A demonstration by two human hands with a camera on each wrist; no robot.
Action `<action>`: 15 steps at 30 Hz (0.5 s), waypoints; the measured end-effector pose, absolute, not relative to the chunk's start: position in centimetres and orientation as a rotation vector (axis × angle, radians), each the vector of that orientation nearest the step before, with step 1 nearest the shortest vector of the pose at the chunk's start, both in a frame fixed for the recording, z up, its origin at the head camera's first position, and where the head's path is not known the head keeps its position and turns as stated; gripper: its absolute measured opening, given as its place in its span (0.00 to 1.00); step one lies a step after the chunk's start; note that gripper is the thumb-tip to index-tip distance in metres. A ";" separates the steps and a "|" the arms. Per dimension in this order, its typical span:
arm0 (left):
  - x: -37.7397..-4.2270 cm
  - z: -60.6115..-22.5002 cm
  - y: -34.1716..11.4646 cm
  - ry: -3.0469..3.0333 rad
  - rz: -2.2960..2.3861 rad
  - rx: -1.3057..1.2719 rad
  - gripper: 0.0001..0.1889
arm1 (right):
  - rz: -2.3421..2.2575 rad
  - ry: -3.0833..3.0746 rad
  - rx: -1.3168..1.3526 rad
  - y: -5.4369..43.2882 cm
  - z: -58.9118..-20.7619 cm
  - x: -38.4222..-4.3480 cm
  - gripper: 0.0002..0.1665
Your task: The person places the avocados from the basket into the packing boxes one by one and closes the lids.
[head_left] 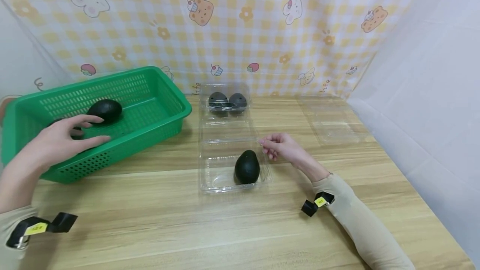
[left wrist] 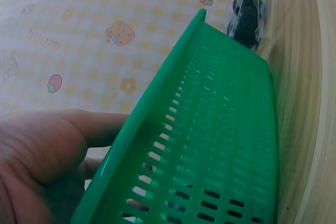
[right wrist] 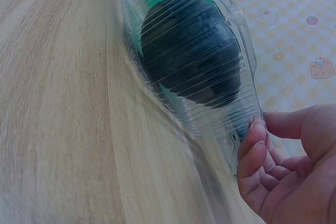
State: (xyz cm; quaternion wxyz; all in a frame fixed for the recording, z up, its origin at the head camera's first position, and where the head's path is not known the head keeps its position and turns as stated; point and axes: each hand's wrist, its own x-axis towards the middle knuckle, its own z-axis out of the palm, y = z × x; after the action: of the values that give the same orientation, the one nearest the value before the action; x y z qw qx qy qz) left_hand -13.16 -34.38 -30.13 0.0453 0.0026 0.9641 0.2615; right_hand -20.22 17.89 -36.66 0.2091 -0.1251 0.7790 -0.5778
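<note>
In the head view my left hand (head_left: pixel 63 138) reaches over the near rim of a green basket (head_left: pixel 157 130), thumb and fingers apart. Its fingertips are beside a dark avocado (head_left: pixel 105 111); another dark item behind the hand is mostly hidden. The left wrist view has the hand (left wrist: pixel 47 156) partly covered by the basket wall (left wrist: pixel 220 129). My right hand (head_left: pixel 283 147) pinches the right edge of an opened clear plastic clamshell box (head_left: pixel 219 163). One avocado (head_left: pixel 247 167) sits in its near half, at the right; the right wrist view shows that avocado (right wrist: pixel 189 51) through the ribbed plastic.
Behind the opened box, against the patterned curtain (head_left: pixel 240 32), stands a clear box with two dark avocados (head_left: pixel 238 101) inside. Another clear plastic container (head_left: pixel 333 122) lies at the back right of the wooden table (head_left: pixel 157 228). A white sheet hangs on the right.
</note>
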 end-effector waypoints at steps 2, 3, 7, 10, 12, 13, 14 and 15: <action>-13.2 -30.4 -34.8 2.938 0.798 0.008 0.41 | -1.606 2.171 -0.349 17.9 -36.7 -20.2 0.18; -13.3 -30.4 -35.1 2.934 0.796 0.008 0.40 | -1.605 2.173 -0.349 17.9 -36.7 -20.2 0.18; -13.3 -30.8 -35.8 2.915 0.790 0.019 0.38 | -1.609 2.177 -0.326 17.9 -36.8 -20.2 0.18; -13.3 -31.0 -36.2 2.909 0.785 0.021 0.36 | -1.610 2.175 -0.316 17.9 -36.8 -20.2 0.17; -13.3 -31.1 -36.4 2.901 0.781 0.028 0.35 | -1.606 2.176 -0.323 17.9 -36.8 -20.2 0.17; -13.3 -31.2 -36.5 2.893 0.782 0.032 0.34 | -1.606 2.177 -0.327 17.9 -36.8 -20.2 0.17; -13.2 -31.2 -36.6 2.888 0.778 0.036 0.34 | -1.605 2.178 -0.332 17.9 -36.7 -20.2 0.17; -13.2 -31.2 -36.7 2.881 0.776 0.040 0.33 | -1.603 2.179 -0.337 17.9 -36.7 -20.2 0.18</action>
State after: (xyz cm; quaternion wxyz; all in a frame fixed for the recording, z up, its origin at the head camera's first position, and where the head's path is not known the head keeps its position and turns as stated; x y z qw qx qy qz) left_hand -13.23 -36.74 -31.20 0.0786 0.0133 0.9625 0.2593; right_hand -20.18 17.91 -36.70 0.2063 -0.1209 0.7822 -0.5754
